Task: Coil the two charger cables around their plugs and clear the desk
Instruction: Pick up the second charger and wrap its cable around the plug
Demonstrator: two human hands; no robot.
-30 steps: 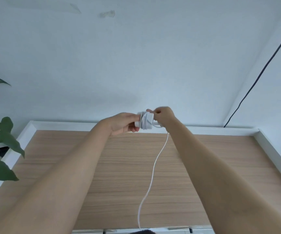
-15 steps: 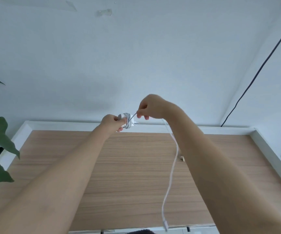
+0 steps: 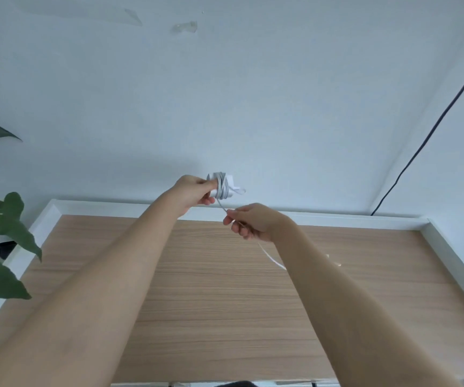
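We hold the white charger plug [image 3: 221, 185] up over the far edge of the worktop [image 3: 225, 289], our left hand [image 3: 194, 191] closed on its left end with the fingers clamped around it, and several turns of white cable [image 3: 271, 259] already wound about its middle. From the underside of the plug the cable runs down and right into our right hand [image 3: 253, 222], whose fingers are pinched together on it just beside the plug, lower and a little nearer to us. Past that hand the loose cable curves down to the right and slips behind our right forearm, so we cannot tell where its end lies. The wooden worktop below is bare across its whole middle, bounded by a white rim [image 3: 448, 247] on the far, left and right sides. Plant leaves [image 3: 4, 227] overhang the left rim, and a dark cord [image 3: 431, 135] runs down the wall to the far right corner.
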